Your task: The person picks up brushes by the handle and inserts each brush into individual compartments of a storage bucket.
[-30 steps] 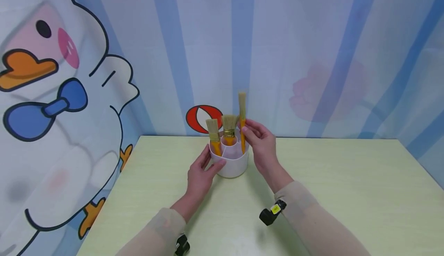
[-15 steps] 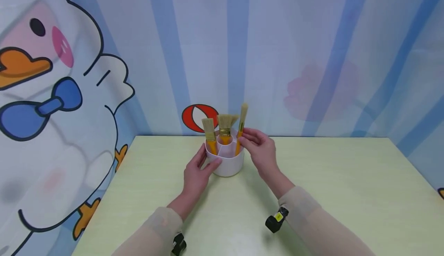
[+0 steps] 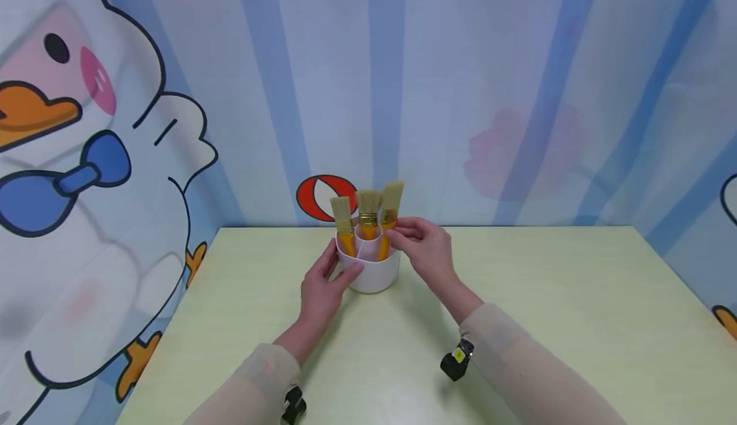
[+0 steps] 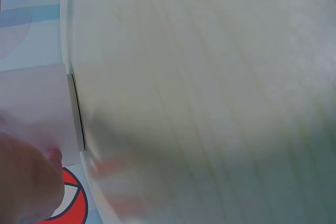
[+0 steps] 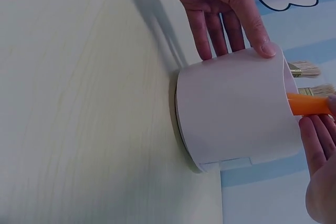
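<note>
A white round brush holder point(image 3: 377, 279) with inner compartments stands upright on the table. My left hand point(image 3: 324, 289) holds its left side, thumb at the near rim and fingers around the far side. My right hand point(image 3: 427, 251) pinches a flat paintbrush point(image 3: 392, 197) by its orange handle, bristles up. The handle's lower end is inside the holder's right part. One paintbrush point(image 3: 341, 210) leans in the left compartment, and a wide paintbrush point(image 3: 368, 202) stands in the central round tube. In the right wrist view the orange handle point(image 5: 307, 104) enters over the rim.
The pale wooden table point(image 3: 518, 284) extends to both sides of the holder. Close behind its back edge hangs a blue striped cloth point(image 3: 449, 124) with a printed duck. Small black cameras point(image 3: 457, 360) sit on both wrists.
My right hand has lowered the paintbrush deeper into the holder's right side and turned it, so its bristles show their broad face. The left hand keeps holding the holder.
</note>
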Available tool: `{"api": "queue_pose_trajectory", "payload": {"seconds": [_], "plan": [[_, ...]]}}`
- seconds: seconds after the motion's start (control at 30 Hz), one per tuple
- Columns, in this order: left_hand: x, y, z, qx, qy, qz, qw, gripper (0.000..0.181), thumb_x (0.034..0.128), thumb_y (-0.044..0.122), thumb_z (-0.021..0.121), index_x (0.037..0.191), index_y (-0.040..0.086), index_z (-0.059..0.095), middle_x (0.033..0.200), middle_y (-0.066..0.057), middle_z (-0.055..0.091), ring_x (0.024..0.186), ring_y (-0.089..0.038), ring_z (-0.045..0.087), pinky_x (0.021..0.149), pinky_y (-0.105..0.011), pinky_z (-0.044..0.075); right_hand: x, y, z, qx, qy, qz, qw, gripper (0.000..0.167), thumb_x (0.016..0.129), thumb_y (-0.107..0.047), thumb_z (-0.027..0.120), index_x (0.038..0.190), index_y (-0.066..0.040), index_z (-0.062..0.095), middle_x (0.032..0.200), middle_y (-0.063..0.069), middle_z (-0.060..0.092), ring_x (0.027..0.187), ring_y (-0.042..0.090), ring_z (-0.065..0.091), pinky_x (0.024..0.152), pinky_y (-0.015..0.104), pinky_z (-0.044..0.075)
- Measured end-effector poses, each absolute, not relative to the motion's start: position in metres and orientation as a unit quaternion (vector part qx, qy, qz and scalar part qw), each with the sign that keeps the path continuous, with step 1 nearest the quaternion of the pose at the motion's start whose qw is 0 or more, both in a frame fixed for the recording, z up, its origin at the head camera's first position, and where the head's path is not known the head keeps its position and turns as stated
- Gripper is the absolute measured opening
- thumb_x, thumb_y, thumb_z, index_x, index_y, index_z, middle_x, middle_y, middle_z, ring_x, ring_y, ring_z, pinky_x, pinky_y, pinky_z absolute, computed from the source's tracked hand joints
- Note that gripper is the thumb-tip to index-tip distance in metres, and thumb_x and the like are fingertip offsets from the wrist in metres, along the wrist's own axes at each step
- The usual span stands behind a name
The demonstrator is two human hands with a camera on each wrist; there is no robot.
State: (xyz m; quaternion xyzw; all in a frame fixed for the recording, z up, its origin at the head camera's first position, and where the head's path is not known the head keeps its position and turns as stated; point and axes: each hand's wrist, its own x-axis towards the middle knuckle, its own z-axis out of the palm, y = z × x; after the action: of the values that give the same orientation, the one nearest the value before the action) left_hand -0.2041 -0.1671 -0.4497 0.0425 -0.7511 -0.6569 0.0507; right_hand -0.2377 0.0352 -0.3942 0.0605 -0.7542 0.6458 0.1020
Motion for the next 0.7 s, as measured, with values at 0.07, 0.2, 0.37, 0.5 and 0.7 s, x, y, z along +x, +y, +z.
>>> {"api": "queue_pose_trajectory", "payload": {"seconds": [0.07, 0.2, 0.37, 0.5, 0.7], "plan": [[-0.205, -0.167, -0.450, 0.038, -0.751, -0.657, 0.052, 0.086, 0.0949, 0.039, 0.083, 0.167, 0.024, 0.039, 0.170, -0.001, 0.042, 0.156, -0.026, 0.041, 0.113, -0.042, 0.051, -0.239, 0.037, -0.393, 0.065, -0.762, 0.637, 0.100, 0.028, 0.093, -0.010, 0.085, 0.116, 0.003, 0.077, 0.105, 0.018, 0.081, 0.093, 0.024, 0.080, 0.081, 0.029, 0.066], [-0.206, -0.167, -0.450, 0.037, -0.752, -0.656, 0.053, 0.086, 0.0948, 0.039, 0.083, 0.167, 0.023, 0.039, 0.170, -0.002, 0.042, 0.156, -0.026, 0.042, 0.113, -0.042, 0.051, -0.242, 0.040, -0.391, 0.072, -0.775, 0.621, 0.093, 0.024, 0.093, -0.011, 0.085, 0.111, 0.003, 0.077, 0.101, 0.018, 0.080, 0.087, 0.025, 0.081, 0.078, 0.036, 0.067], [-0.205, -0.167, -0.449, 0.038, -0.752, -0.656, 0.053, 0.086, 0.0948, 0.040, 0.083, 0.167, 0.023, 0.039, 0.170, -0.002, 0.042, 0.156, -0.026, 0.041, 0.113, -0.042, 0.051, -0.245, 0.045, -0.390, 0.069, -0.794, 0.598, 0.082, 0.023, 0.095, -0.015, 0.084, 0.109, 0.002, 0.077, 0.098, 0.016, 0.081, 0.085, 0.027, 0.081, 0.078, 0.037, 0.067], [-0.205, -0.167, -0.450, 0.039, -0.752, -0.656, 0.052, 0.086, 0.0946, 0.041, 0.083, 0.167, 0.024, 0.039, 0.170, -0.001, 0.041, 0.156, -0.025, 0.041, 0.113, -0.041, 0.051, -0.245, 0.047, -0.391, 0.066, -0.795, 0.598, 0.076, 0.023, 0.095, -0.014, 0.084, 0.109, 0.002, 0.077, 0.097, 0.016, 0.080, 0.087, 0.029, 0.081, 0.078, 0.039, 0.067], [-0.206, -0.167, -0.453, 0.031, -0.750, -0.658, 0.056, 0.085, 0.0953, 0.037, 0.083, 0.167, 0.021, 0.040, 0.170, -0.003, 0.041, 0.156, -0.027, 0.041, 0.113, -0.043, 0.051, -0.240, 0.056, -0.391, 0.070, -0.804, 0.583, 0.097, 0.025, 0.093, -0.014, 0.085, 0.111, 0.001, 0.078, 0.100, 0.017, 0.080, 0.087, 0.027, 0.081, 0.080, 0.037, 0.067]]}}
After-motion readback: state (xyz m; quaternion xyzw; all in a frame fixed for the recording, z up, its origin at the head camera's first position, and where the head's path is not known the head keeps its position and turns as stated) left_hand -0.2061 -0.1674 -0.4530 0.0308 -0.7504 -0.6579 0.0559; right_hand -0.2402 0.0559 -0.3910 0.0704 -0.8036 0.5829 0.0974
